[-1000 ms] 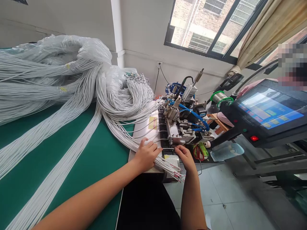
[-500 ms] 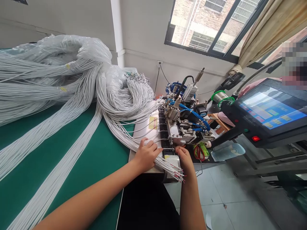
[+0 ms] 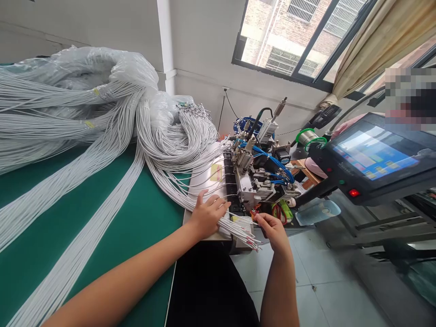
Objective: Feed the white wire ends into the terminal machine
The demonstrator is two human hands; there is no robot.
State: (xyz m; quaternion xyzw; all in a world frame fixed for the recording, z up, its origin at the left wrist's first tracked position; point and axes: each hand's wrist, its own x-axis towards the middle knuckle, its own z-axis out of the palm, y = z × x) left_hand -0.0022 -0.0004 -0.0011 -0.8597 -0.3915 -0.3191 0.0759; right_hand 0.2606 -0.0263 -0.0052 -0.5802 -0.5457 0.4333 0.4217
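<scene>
Our right hand (image 3: pixel 272 229) pinches one white wire (image 3: pixel 243 218) between thumb and finger; the wire runs off between nine and ten o'clock. Our left hand (image 3: pixel 209 217), at nine, lies curled over the wire bundle (image 3: pixel 238 231); whether it grips any, we cannot tell. From our right hand, the machine (image 3: pixel 245 186) stands close at eleven, the screen (image 3: pixel 374 152) at two, the plastic tray (image 3: pixel 315 215) at three.

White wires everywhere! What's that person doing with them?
The person's left hand lies over a bunch of white wires, their ends sticking out past it. The right hand seems to pinch one wire near its tip, close to a metal machine. Several other wires run up to the machine's edge, and more bundles lie across the green table.
</scene>
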